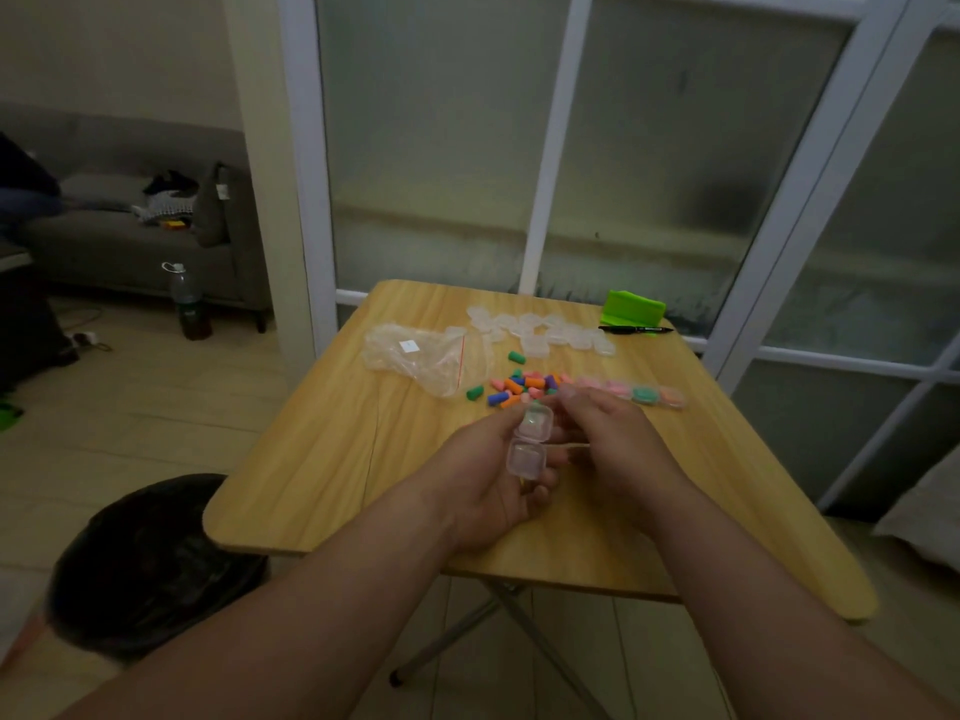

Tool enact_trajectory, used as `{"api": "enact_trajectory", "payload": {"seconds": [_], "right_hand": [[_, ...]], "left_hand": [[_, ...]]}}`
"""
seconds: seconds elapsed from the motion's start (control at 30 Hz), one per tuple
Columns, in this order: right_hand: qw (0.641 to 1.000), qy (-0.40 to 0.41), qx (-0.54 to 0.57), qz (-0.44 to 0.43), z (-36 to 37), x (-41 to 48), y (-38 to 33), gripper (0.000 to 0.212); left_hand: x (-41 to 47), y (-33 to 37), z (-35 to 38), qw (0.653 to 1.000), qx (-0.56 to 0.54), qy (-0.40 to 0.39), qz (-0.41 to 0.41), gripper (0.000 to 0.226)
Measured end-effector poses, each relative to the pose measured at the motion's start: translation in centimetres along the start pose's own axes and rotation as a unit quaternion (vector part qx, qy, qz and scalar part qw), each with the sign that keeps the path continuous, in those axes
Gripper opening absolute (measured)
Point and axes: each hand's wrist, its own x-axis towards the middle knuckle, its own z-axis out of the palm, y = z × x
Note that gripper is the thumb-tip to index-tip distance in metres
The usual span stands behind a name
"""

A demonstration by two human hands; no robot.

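Note:
My left hand (pixel 491 472) holds a small clear hinged plastic case (pixel 531 441), open with both halves showing, above the middle of the wooden table (pixel 332 459). My right hand (pixel 608 439) is beside it, fingers curled, touching the case's upper half near a green earplug (pixel 537 405). Whether it pinches the plug I cannot tell. A pile of coloured foam earplugs (pixel 519 387) lies just beyond my hands. To its right runs a row of filled clear cases (pixel 639 394).
Several empty clear cases (pixel 540 330) lie at the table's far side, next to a crumpled zip bag (pixel 421 356), a black pen (pixel 636 330) and a green holder (pixel 634 307). A black bin (pixel 150 563) stands left of the table. Glass doors are behind.

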Motion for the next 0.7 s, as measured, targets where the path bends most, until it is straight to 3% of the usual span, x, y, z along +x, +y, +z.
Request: {"api": "enact_trajectory", "payload": {"seconds": [0.13,0.33,0.57,0.7], "right_hand": [[0.977,0.091,-0.181,-0.06,0.5,2.1,1.7,0.008],[0.929,0.113,-0.334,-0.115,2.0,3.5,2.2,0.018],[0.922,0.134,-0.35,-0.093,2.6,3.8,2.1,0.002],[0.941,0.137,-0.297,-0.084,2.1,3.1,2.1,0.009]], "left_hand": [[-0.4,1.0,-1.2,0.995,-0.041,0.09,0.033,0.046],[-0.6,1.6,-2.4,0.988,-0.059,0.134,0.043,0.047],[-0.5,1.8,-2.8,0.987,-0.062,0.143,0.05,0.044],[-0.5,1.5,-2.4,0.986,-0.067,0.146,0.05,0.044]]}}
